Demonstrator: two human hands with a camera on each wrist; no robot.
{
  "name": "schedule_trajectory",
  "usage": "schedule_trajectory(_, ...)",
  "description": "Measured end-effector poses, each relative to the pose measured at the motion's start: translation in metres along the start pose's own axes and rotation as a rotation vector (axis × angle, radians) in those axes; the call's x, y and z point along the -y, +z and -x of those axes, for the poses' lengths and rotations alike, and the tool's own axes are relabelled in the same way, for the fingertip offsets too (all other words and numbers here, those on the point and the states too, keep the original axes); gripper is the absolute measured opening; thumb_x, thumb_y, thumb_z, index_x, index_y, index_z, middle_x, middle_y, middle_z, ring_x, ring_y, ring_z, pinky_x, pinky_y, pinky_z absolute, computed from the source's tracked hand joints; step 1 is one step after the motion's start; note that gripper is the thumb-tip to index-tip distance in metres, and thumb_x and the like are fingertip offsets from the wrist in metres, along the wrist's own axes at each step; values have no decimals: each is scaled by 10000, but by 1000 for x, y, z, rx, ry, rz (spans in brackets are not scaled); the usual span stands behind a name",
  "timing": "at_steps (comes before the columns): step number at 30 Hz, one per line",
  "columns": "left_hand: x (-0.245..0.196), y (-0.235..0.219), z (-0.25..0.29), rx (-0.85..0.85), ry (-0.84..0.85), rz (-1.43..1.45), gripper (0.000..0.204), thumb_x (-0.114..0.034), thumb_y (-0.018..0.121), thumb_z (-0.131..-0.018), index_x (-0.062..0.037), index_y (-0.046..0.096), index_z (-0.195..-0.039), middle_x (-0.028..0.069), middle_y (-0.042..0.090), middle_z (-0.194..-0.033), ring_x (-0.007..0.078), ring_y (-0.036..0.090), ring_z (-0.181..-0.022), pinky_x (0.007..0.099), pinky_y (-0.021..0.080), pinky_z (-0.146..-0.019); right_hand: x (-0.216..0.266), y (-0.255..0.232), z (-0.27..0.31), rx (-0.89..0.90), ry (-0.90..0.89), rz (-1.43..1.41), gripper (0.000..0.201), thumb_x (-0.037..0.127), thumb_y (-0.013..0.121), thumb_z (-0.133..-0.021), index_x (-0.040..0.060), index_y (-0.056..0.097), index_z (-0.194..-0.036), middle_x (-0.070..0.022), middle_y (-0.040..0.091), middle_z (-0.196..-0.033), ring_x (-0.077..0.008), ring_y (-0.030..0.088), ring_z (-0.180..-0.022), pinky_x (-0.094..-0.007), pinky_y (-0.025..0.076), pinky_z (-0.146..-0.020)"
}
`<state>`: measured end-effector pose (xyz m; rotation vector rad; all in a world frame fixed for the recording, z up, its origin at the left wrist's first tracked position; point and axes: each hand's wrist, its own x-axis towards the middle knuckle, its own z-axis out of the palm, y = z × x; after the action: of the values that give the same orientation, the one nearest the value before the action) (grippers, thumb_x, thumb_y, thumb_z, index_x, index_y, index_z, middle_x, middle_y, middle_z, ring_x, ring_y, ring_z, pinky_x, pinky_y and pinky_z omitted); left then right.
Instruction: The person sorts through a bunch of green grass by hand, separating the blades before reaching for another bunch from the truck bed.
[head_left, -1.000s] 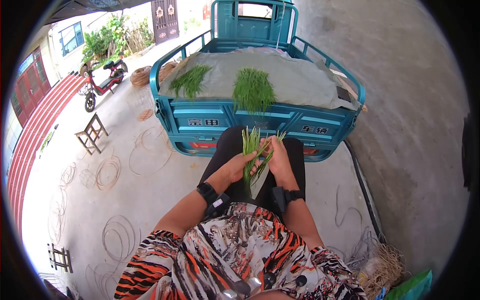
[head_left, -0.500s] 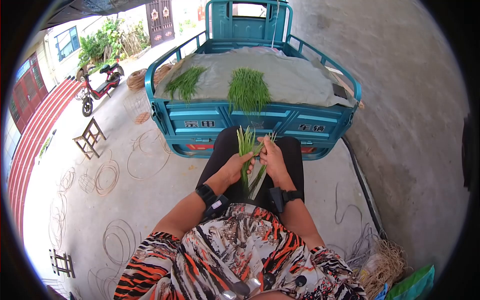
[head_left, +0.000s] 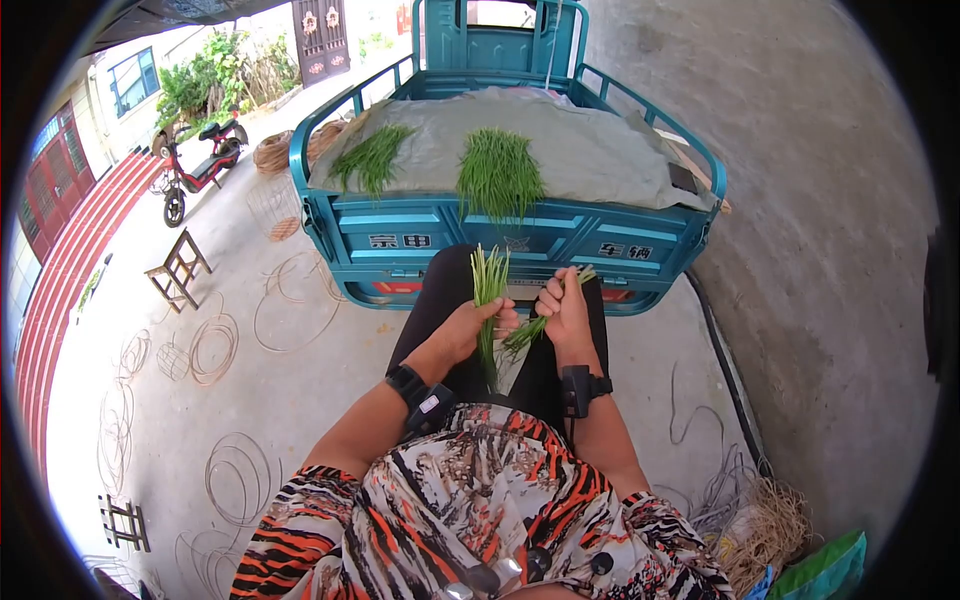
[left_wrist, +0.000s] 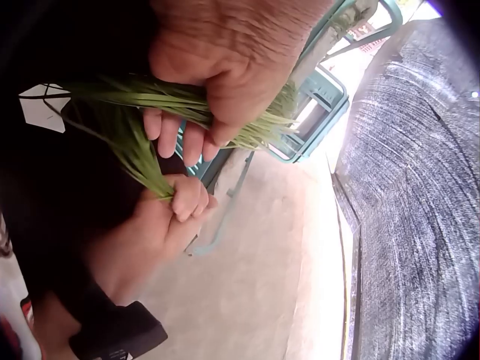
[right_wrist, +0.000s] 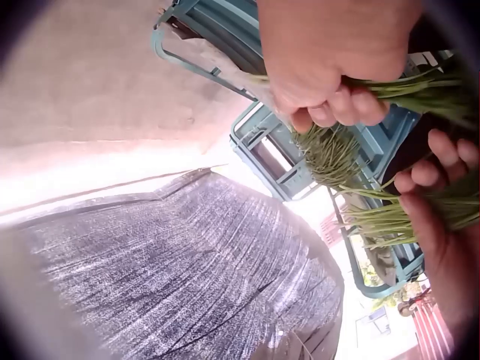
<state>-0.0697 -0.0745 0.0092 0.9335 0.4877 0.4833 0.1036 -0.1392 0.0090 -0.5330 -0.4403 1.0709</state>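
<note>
My left hand (head_left: 468,330) grips an upright bunch of chives (head_left: 489,275) above the lap, pale stem ends pointing forward, thumb across the stems. Close on its right, my right hand (head_left: 566,312) curls round a smaller bunch of chives (head_left: 522,338); the leaves trail toward the left hand and the cut ends poke out past the thumb. The left wrist view shows the smaller bunch of chives (left_wrist: 145,166) running into the right fist, just below the left fingers (left_wrist: 193,142). In the right wrist view, the right-hand fingers (right_wrist: 349,106) are folded over their stems.
A blue cargo tricycle (head_left: 440,225) stands ahead, its bed covered by a grey sheet (head_left: 430,160). On it lie a large pile of chives (head_left: 500,172) and a smaller pile (head_left: 372,160). A wooden stool (head_left: 178,270) and wire coils (head_left: 214,352) are on the left; dry straw (head_left: 778,530) lies right.
My right hand has drawn away to the right from the left hand, taking its smaller bunch of chives along, and its fingers have closed further round the stems. The left hand keeps its grip.
</note>
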Motion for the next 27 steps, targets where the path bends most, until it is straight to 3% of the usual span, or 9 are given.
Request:
schedule_trajectory(2, 0, -4, 1, 70, 2, -29, 238, -236, 515, -933, -32, 583, -1034, 19, 593, -789, 154, 597, -758, 282, 488, -695, 2, 6, 5, 19, 44, 198, 272, 367, 456, -955, 99, 492, -919, 54, 310, -587, -51, 317, -449, -213, 260, -414)
schedule_trajectory(3, -1, -6, 1, 107, 1, -46, 234, -233, 515, -932, -32, 584, -1031, 12, 588, -774, 149, 591, -743, 278, 485, -692, -2, 14, 7, -42, 58, 235, 278, 366, 525, -924, 90, 525, -958, 68, 296, -565, -33, 257, -401, -193, 179, -372)
schedule_trajectory(7, 0, -10, 0, 165, -42, -132, 232, -228, 517, -931, -32, 587, -1033, 0, 567, -724, 132, 548, -662, 266, 468, -656, -10, 19, 4, 48, 157, 348, 312, 371, 610, -867, 89, 566, -994, 88, 310, -559, -14, 265, -418, -190, 182, -380)
schedule_trajectory(10, 0, -8, 1, 175, -47, -177, 231, -228, 518, -930, -35, 588, -1035, 2, 564, -715, 126, 529, -633, 258, 458, -630, -15, 16, 4, 38, 174, 438, 280, 353, 583, -887, 84, 565, -963, 94, 305, -555, -16, 265, -420, -188, 189, -390)
schedule_trajectory(16, -1, -10, 3, 101, -15, -85, 222, -235, 513, -933, -45, 580, -1026, 24, 590, -784, 132, 560, -685, 273, 477, -657, -13, 12, 3, 19, 24, 283, 247, 320, 511, -928, 83, 536, -863, 45, 404, -643, -39, 363, -497, -189, 280, -420)
schedule_trajectory(17, 0, -10, 2, 74, -17, -65, 220, -236, 510, -935, -46, 576, -1024, 30, 596, -807, 135, 572, -707, 278, 484, -673, -12, 10, 3, -9, -3, 252, 253, 314, 492, -938, 84, 521, -837, 22, 446, -705, -63, 411, -559, -209, 326, -465)
schedule_trajectory(20, 4, -16, -2, 32, 4, -56, 215, -240, 504, -938, -52, 564, -1023, 44, 606, -862, 149, 599, -776, 281, 501, -715, -22, 3, -13, -108, -148, 94, 263, 324, 462, -949, 92, 518, -838, 25, 407, -704, -74, 421, -591, -258, 362, -520)
schedule_trajectory(21, 3, -14, -1, 25, 16, -60, 214, -242, 502, -939, -54, 560, -1024, 48, 608, -879, 155, 607, -800, 281, 505, -727, -17, 11, -8, -133, -73, -54, 253, 315, 447, -956, 93, 508, -852, 27, 400, -678, -78, 403, -558, -281, 364, -533)
schedule_trajectory(27, -4, -14, 4, 70, -4, -29, 201, -232, 495, -942, -58, 573, -1003, 38, 606, -814, 163, 612, -760, 284, 503, -727, -16, 0, -4, 64, 391, 235, 280, 347, 508, -929, 69, 523, -963, 75, 322, -560, -50, 258, -424, -221, 236, -434)
